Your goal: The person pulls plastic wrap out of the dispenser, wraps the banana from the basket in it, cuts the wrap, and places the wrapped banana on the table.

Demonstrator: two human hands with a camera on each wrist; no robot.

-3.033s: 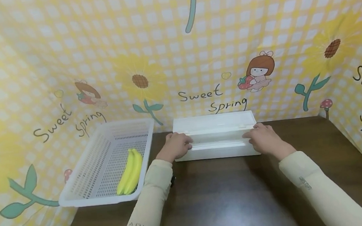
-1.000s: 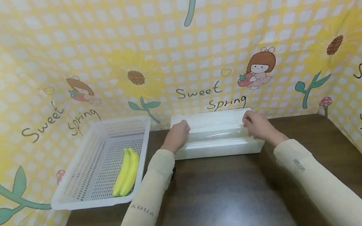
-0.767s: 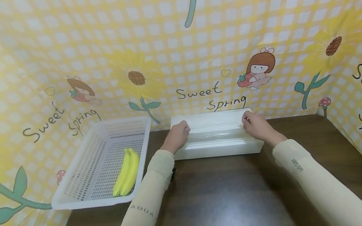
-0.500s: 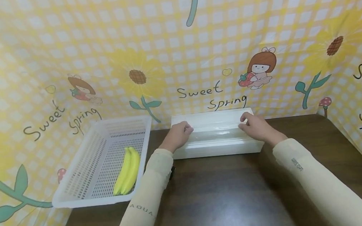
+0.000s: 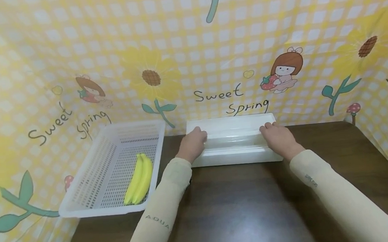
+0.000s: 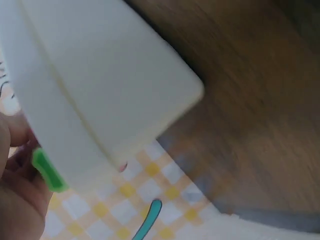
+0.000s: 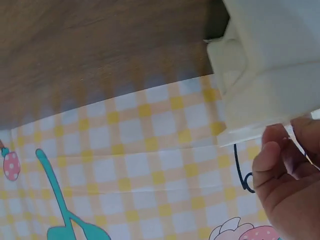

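Note:
A long white cling film dispenser stands at the back of the table with its lid tipped back against the wall cloth. Clear, shiny cling film spans its opening. My left hand pinches the film near the left end, fingers curled. At the right end, my right hand pinches it with fingertips bent over the opening. In the left wrist view a green tab shows beside the fingers. The right wrist view shows thumb and fingers of the right hand close together at the box edge.
To the left, a white perforated plastic basket holds two yellow bananas. The dark wooden table runs up to a yellow checked cloth hung behind and at both sides.
Both hands first reached inside the dispenser, then rose as fists toward the lid with film between them. Now they sit slightly lower, right fingers bent forward. The view has shifted slightly.

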